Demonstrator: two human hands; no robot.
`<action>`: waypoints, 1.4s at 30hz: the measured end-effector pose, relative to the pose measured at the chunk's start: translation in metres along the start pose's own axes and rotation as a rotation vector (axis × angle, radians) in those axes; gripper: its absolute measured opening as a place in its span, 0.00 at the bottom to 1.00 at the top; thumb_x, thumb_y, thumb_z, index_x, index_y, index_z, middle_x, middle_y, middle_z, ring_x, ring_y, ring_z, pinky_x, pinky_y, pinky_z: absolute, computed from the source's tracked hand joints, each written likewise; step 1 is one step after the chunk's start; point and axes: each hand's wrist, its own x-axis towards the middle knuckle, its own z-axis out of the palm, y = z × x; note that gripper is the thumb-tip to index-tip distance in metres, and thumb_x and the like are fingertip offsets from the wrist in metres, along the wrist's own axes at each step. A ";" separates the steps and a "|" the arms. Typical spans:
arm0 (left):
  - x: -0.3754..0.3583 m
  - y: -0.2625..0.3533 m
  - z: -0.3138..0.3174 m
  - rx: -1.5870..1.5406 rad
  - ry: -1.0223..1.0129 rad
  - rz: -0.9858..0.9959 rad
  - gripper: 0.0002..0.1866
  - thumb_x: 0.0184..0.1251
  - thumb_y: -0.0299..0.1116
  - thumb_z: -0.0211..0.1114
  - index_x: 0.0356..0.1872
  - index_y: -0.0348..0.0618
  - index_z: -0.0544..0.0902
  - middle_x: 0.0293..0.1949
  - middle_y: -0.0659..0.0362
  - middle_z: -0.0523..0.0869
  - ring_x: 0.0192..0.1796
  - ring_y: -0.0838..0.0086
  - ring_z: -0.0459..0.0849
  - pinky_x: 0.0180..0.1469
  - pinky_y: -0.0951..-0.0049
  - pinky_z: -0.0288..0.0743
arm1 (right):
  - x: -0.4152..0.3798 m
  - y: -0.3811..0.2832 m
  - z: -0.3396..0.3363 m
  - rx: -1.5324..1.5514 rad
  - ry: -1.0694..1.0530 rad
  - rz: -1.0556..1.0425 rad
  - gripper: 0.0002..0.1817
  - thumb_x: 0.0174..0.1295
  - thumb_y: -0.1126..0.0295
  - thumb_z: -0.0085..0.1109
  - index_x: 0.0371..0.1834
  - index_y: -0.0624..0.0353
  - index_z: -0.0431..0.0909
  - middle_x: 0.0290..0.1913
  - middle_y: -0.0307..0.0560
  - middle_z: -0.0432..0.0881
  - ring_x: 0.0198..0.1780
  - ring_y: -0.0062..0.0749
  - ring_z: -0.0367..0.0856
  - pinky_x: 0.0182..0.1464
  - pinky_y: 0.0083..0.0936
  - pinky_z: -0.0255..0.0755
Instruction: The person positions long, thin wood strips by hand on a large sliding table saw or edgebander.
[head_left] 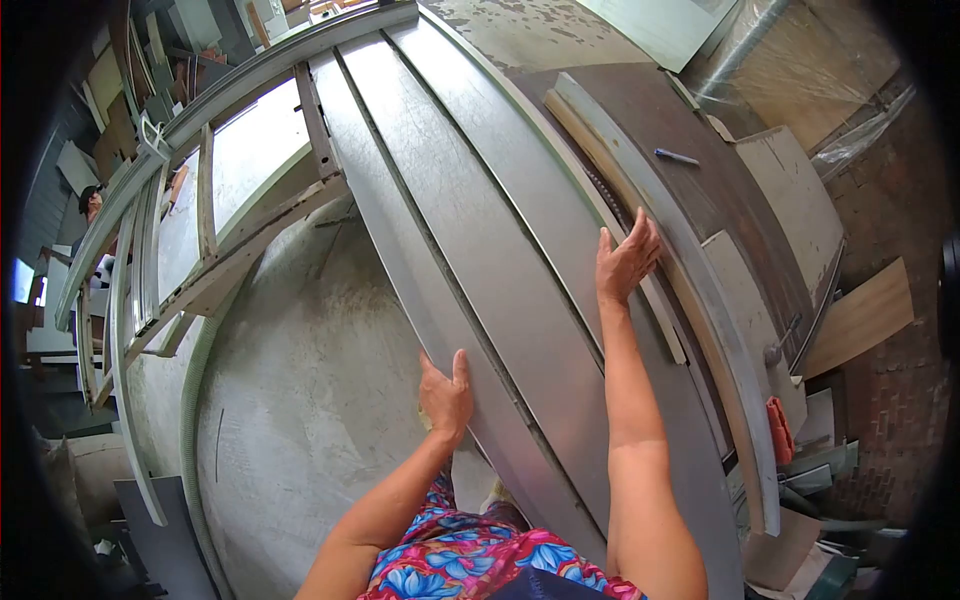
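Note:
A long metal machine table [500,250] with dark lengthwise slots runs away from my body. My left hand [447,398] is at its near left edge, thumb raised and apart from the fingers, holding nothing. Over the right side of the table, my right hand [628,260] is open, fingers spread, with nothing in it. A narrow pale strip [655,315] lies lengthwise beneath and beside that hand. Just to its right, a long wooden rail [685,290] with a grey upper face runs along the table.
A metal frame [205,195] extends on the left above the concrete floor [300,400]. A pen [677,157] lies on a brown board [640,105]. At right are an orange-red item [779,430] and several panel scraps. Another person [92,205] is at far left.

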 end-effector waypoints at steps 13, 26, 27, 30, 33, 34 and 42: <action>0.008 -0.002 -0.006 -0.075 -0.052 0.028 0.42 0.63 0.53 0.58 0.63 0.23 0.58 0.51 0.32 0.75 0.51 0.44 0.77 0.52 0.59 0.71 | 0.073 -0.081 0.089 -0.192 -0.268 -0.199 0.28 0.52 0.60 0.67 0.57 0.52 0.70 0.49 0.42 0.79 0.55 0.39 0.72 0.52 0.43 0.64; 0.031 0.005 -0.020 -0.118 -0.140 -0.087 0.44 0.60 0.54 0.60 0.64 0.23 0.56 0.52 0.32 0.73 0.52 0.42 0.76 0.54 0.58 0.71 | 0.110 -0.092 0.174 -0.328 -0.276 -0.237 0.11 0.60 0.65 0.45 0.36 0.48 0.80 0.39 0.48 0.80 0.45 0.49 0.78 0.43 0.52 0.69; 0.034 0.001 -0.020 -0.133 -0.119 -0.056 0.44 0.61 0.53 0.60 0.64 0.23 0.56 0.53 0.31 0.73 0.52 0.42 0.76 0.53 0.58 0.71 | 0.113 -0.101 0.174 -0.313 -0.286 -0.228 0.11 0.59 0.65 0.46 0.39 0.47 0.80 0.40 0.49 0.80 0.46 0.49 0.78 0.45 0.53 0.70; 0.038 -0.005 -0.021 -0.167 -0.125 -0.015 0.44 0.61 0.52 0.59 0.64 0.23 0.54 0.55 0.31 0.71 0.51 0.43 0.76 0.52 0.57 0.71 | 0.122 -0.121 0.181 -0.320 -0.312 -0.210 0.11 0.59 0.64 0.48 0.41 0.46 0.80 0.44 0.53 0.79 0.49 0.52 0.78 0.47 0.52 0.72; 0.042 -0.002 -0.025 -0.158 -0.145 -0.021 0.44 0.62 0.52 0.59 0.64 0.23 0.54 0.55 0.30 0.70 0.50 0.42 0.77 0.51 0.57 0.72 | 0.132 -0.130 0.203 -0.290 -0.311 -0.206 0.12 0.59 0.63 0.50 0.44 0.44 0.81 0.45 0.53 0.80 0.49 0.53 0.77 0.49 0.47 0.73; 0.042 -0.005 -0.021 -0.145 -0.089 0.038 0.44 0.62 0.51 0.59 0.64 0.23 0.54 0.55 0.31 0.70 0.50 0.42 0.77 0.51 0.56 0.72 | 0.137 -0.128 0.217 -0.264 -0.295 -0.224 0.13 0.59 0.63 0.50 0.45 0.44 0.81 0.45 0.53 0.80 0.49 0.53 0.77 0.49 0.46 0.73; 0.046 -0.004 -0.020 -0.207 -0.128 0.010 0.44 0.60 0.49 0.62 0.64 0.22 0.54 0.54 0.31 0.71 0.51 0.42 0.76 0.53 0.57 0.71 | 0.164 -0.147 0.266 -0.202 -0.267 -0.337 0.14 0.55 0.65 0.52 0.42 0.44 0.84 0.38 0.55 0.82 0.43 0.52 0.80 0.48 0.44 0.74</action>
